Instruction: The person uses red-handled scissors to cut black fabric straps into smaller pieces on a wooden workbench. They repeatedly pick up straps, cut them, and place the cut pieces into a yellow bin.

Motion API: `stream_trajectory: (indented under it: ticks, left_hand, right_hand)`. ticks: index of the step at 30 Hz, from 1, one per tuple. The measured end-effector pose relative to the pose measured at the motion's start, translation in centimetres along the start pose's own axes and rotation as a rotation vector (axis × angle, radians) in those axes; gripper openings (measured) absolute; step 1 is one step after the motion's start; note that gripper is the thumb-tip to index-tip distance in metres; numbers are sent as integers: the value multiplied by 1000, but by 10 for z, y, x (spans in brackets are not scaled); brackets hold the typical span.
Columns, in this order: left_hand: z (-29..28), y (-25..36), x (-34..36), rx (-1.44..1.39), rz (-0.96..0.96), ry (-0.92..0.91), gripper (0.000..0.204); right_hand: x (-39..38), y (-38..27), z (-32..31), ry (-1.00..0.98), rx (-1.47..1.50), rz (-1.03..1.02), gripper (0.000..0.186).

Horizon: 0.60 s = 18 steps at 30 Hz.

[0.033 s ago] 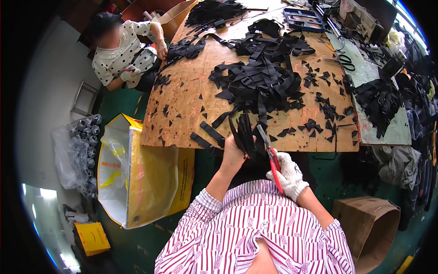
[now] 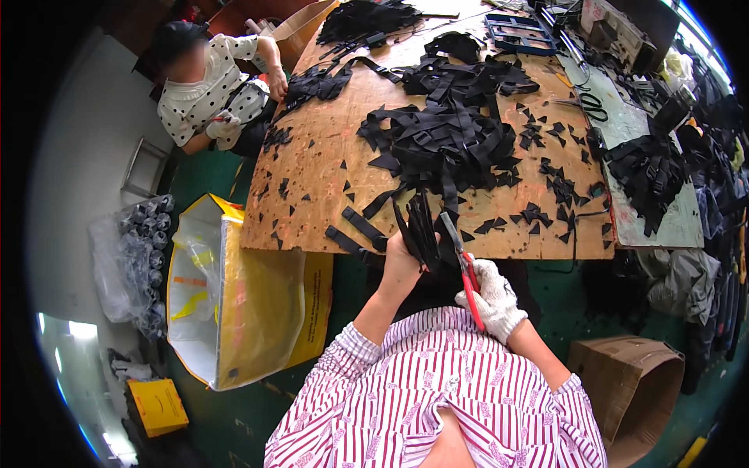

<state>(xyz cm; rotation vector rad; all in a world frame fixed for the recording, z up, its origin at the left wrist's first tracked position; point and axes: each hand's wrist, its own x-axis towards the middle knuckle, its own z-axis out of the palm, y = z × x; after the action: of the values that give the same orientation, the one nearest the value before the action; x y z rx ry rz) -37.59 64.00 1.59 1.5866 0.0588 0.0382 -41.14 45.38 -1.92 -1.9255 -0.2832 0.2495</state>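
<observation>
My left hand (image 2: 399, 253), bare, grips a bunch of black straps (image 2: 417, 228) at the near edge of the wooden table (image 2: 304, 195). My right hand (image 2: 491, 298), in a white knitted glove, is closed on a red-handled cutting tool (image 2: 470, 277), whose metal end points up just right of the bunch. Beyond my hands lies a large tangled heap of black straps (image 2: 441, 140), with small black triangular scraps (image 2: 530, 218) scattered around it. Two short strap pieces (image 2: 360, 225) lie left of my left hand, near the edge.
A person (image 2: 187, 93) in a dotted top works at the table's left side. A yellow-and-white bag (image 2: 257, 312) stands below left, a cardboard box (image 2: 624, 390) below right. A side board (image 2: 640, 218) carries more straps. Scissors (image 2: 593, 105) and a blue tray (image 2: 519, 35) sit farther back.
</observation>
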Motion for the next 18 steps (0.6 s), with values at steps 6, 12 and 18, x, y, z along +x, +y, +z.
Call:
stream_trajectory:
  ticks: [6, 12, 18]
  left_hand:
    - [-6, -14, -4, -127, -39, 43, 4]
    - [-2, -11, 0, -189, -19, 11, 12]
    - [-2, -17, -5, -38, -1, 17, 15]
  right_hand:
    - [-4, 4, 12, 2, 114, 106, 46]
    - [1, 16, 14, -63, 157, 261, 44]
    - [0, 18, 19, -31, 277, 186, 32]
